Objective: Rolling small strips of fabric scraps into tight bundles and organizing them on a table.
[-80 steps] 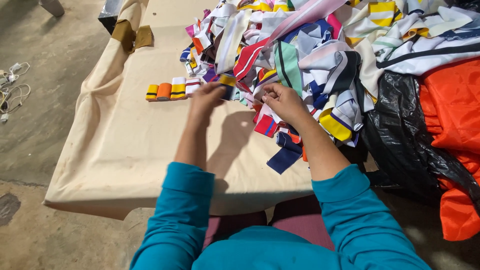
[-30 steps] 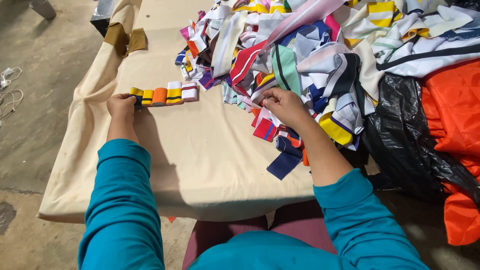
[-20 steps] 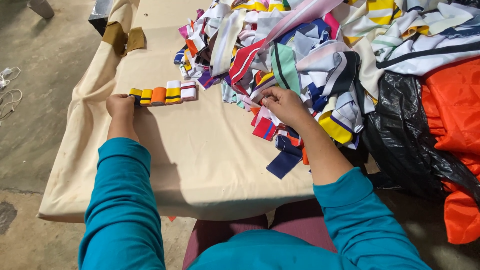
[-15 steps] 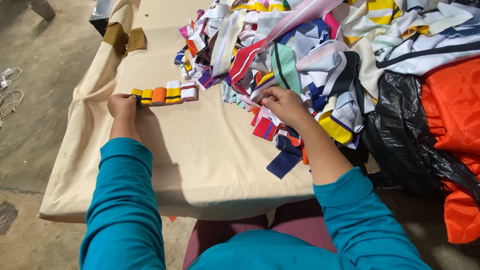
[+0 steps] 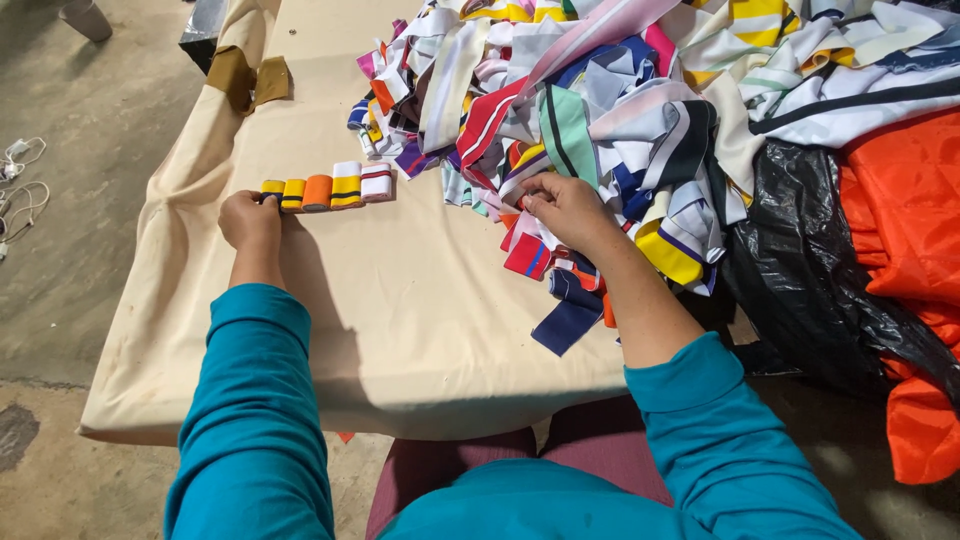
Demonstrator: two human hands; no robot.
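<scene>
Row of small folded striped knit-fabric strips (image 5: 325, 189): soft, light, floppy; pinch at folded edge. Left hand (image 5: 250, 218) curled against row's end piece; right hand (image 5: 565, 205) pinching strip in multicoloured scrap pile (image 5: 600, 100).

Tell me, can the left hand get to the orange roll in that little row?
Probably yes. The left hand rests at the row's near end, touching the first roll, and the orange roll sits just two rolls along with nothing covering it.

A table (image 5: 400, 320) under a beige cloth (image 5: 330, 90) carries a row of folded strips (image 5: 330, 187), a heap of striped strips (image 5: 600, 110), a black bag (image 5: 800, 260) and orange fabric (image 5: 900, 220).
</scene>
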